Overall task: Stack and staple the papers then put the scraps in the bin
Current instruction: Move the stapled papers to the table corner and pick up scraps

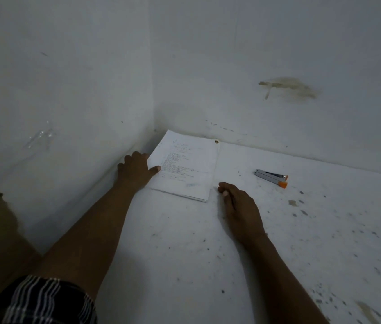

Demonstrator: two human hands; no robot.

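Observation:
A stack of white papers [186, 168] with faint printed lines lies on the white surface, in the corner where two walls meet. My left hand [135, 170] holds the stack's left edge, thumb lying on the top sheet and fingers down along the side. My right hand [237, 206] rests on the surface just right of the stack's near right corner. Its fingers are curled, with the thumb against the fingertips; whether it pinches anything is hidden. A grey stapler [272, 178] with orange ends lies right of the stack, apart from both hands.
The white surface [301, 242] is speckled with dark spots and a few small flecks [293, 202] to the right. Walls close off the left [68, 113] and back [278, 66]. A checked cloth [44, 300] shows at the bottom left. No bin is in view.

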